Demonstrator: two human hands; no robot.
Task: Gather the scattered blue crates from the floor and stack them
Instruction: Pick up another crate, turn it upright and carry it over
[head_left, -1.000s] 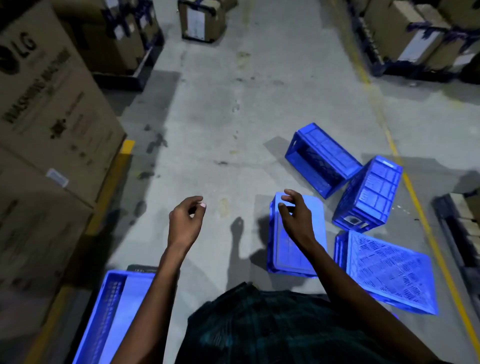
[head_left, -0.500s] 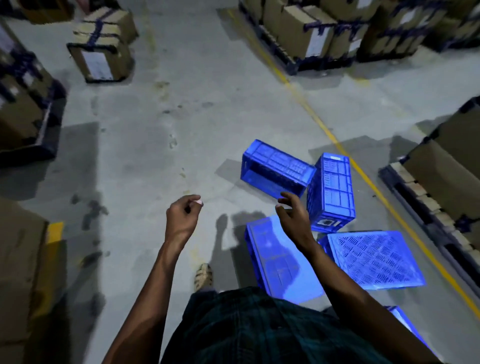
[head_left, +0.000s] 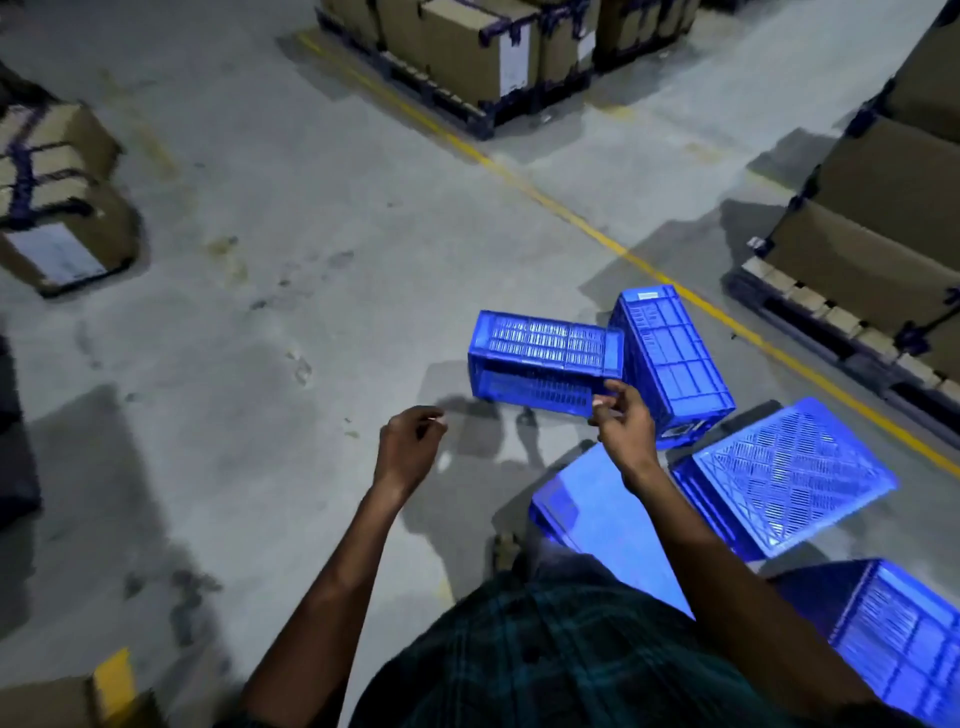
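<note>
Nearest the camera is the person's dark checked shirt; beside it at the right edge lies a blue slatted plastic crate. Ahead of the shirt a blue crate with a smooth bright face lies on the grey concrete floor, and just right of it is a blue crate with its lattice base up. Both bare arms reach forward; the left hand holds nothing, its fingers loosely curled; the right hand has fingers curled toward the thumb, empty as far as shows. Beyond them a blue crate on its side touches a blue ribbed crate. Farther off run a yellow floor line and brown cardboard boxes on dark pallets.
</note>
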